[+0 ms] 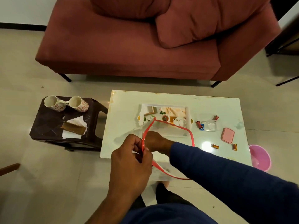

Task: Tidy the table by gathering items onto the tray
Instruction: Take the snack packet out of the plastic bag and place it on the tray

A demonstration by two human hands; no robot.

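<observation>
The left hand [131,159] pinches the red rim of a clear plastic bag [163,136], thumb and fingers curled onto the band near the table's front edge. At about 1 o'clock from it, touching the same band, the right hand [155,143] reaches into the bag's mouth; its wrist and knuckles show, but the fingers are hidden, so I cannot tell how they lie. The red rim loops from the hands out over the tabletop and back down past the front edge, and the bag's clear film lies over the near part of the tray [163,114], which sits at 12 o'clock from the hands on the white table [126,107], printed with a tea scene. At 3 o'clock from the tray lie a clear plastic box [210,126], a pink lid [227,135] just beyond it at 4 o'clock, and wrapped sweets: one [216,117] above the box, two [199,125] touching at its left, and two more [215,146] apart near the front right edge. A pink bucket [260,157] stands on the floor off the table's right corner. At 9 o'clock from the table a dark stool [47,126] carries two flowered mugs [55,103] and a tissue box [74,129]. A red sofa [129,46] fills the 12 o'clock side.
</observation>
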